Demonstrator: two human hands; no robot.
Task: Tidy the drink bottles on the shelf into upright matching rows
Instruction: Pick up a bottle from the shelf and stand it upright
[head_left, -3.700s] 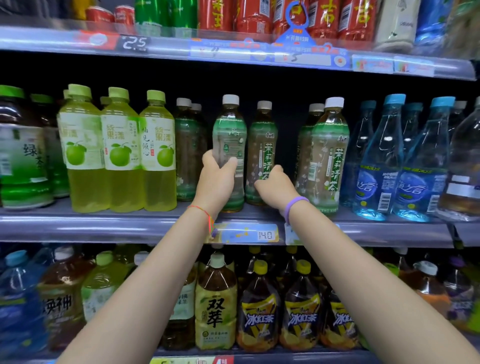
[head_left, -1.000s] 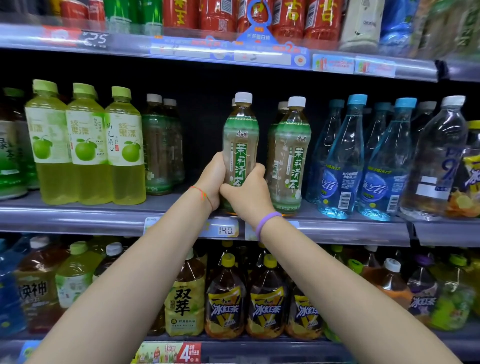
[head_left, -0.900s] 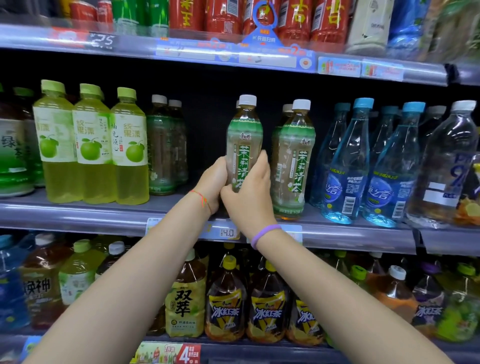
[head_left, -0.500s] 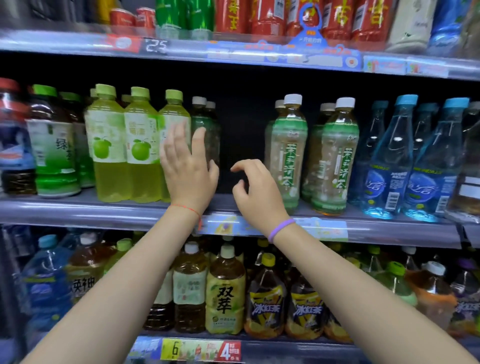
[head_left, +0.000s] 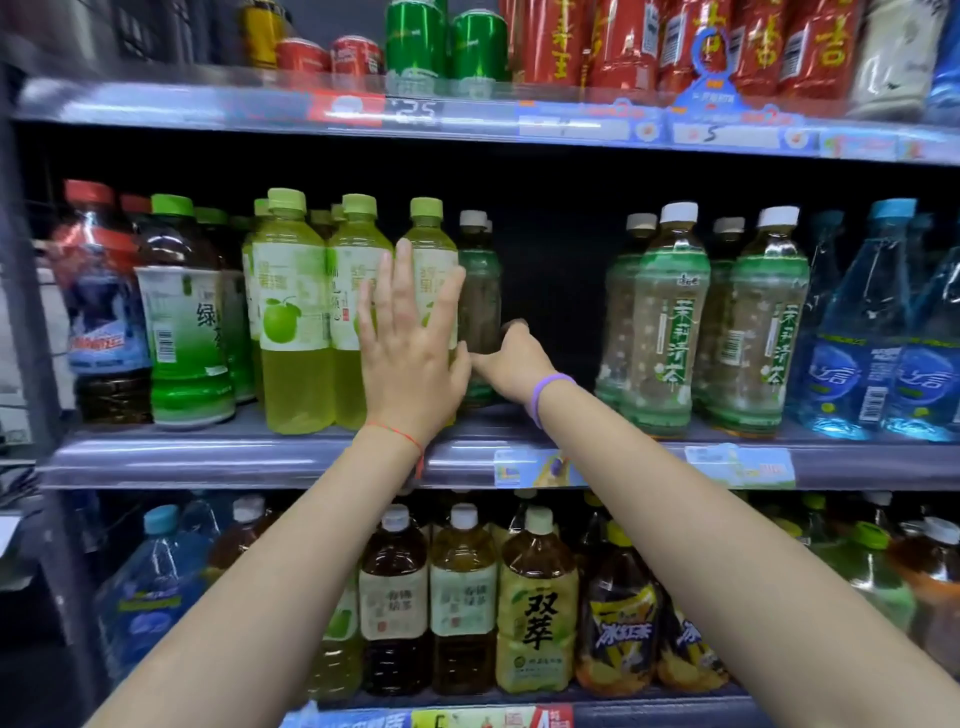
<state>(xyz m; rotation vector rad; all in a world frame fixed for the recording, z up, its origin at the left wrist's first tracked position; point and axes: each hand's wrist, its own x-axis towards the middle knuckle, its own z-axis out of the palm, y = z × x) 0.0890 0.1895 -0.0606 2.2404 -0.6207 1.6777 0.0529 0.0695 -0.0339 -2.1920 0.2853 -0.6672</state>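
Note:
On the middle shelf (head_left: 208, 457) stand upright rows of bottles. My left hand (head_left: 410, 343) is flat with spread fingers against the rightmost yellow-green apple drink bottle (head_left: 434, 249). Just right of it stands a white-capped jasmine tea bottle (head_left: 479, 291) with its label turned away; my right hand (head_left: 511, 358) grips its lower body from the right. Across a dark gap to the right stand two rows of matching jasmine tea bottles (head_left: 670, 322), labels facing out.
Green tea bottles (head_left: 182, 332) and a red-capped cola bottle (head_left: 98, 312) stand at the left, blue water bottles (head_left: 852, 332) at the right. Cans and red bottles (head_left: 618, 41) fill the top shelf. Large tea bottles (head_left: 535, 608) line the bottom shelf.
Both hands let go of the front jasmine tea bottle and moved left. My left hand now lies flat on the apple drink bottle and my right hand has closed on the lone tea bottle beside it.

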